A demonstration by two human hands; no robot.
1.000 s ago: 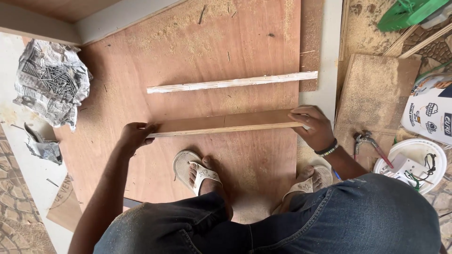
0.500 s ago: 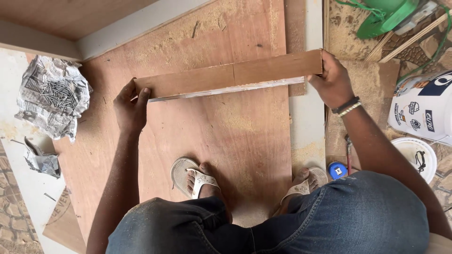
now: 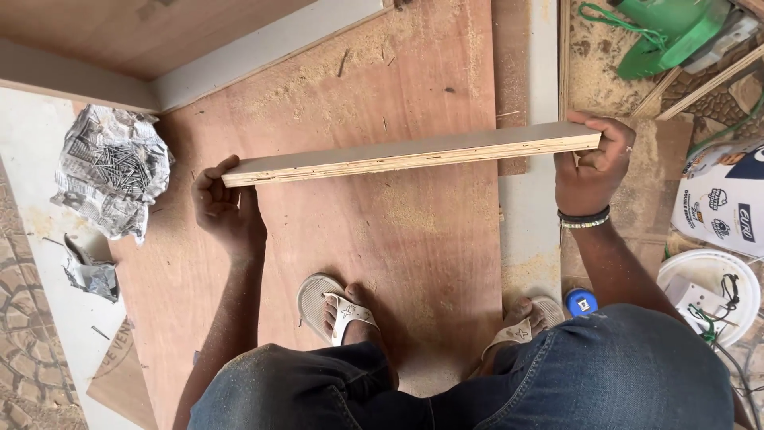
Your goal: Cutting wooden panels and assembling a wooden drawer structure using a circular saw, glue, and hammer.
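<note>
Plywood strip (image 3: 410, 153) ran nine to three o'clock between my hands — left hand (image 3: 227, 209) and right hand (image 3: 590, 163) each clasped an end, equally near.

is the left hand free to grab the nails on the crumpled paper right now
Probably not: the left hand grips one end of the plywood strip, the right hand the other. The nails lie unobstructed nearby.
</note>
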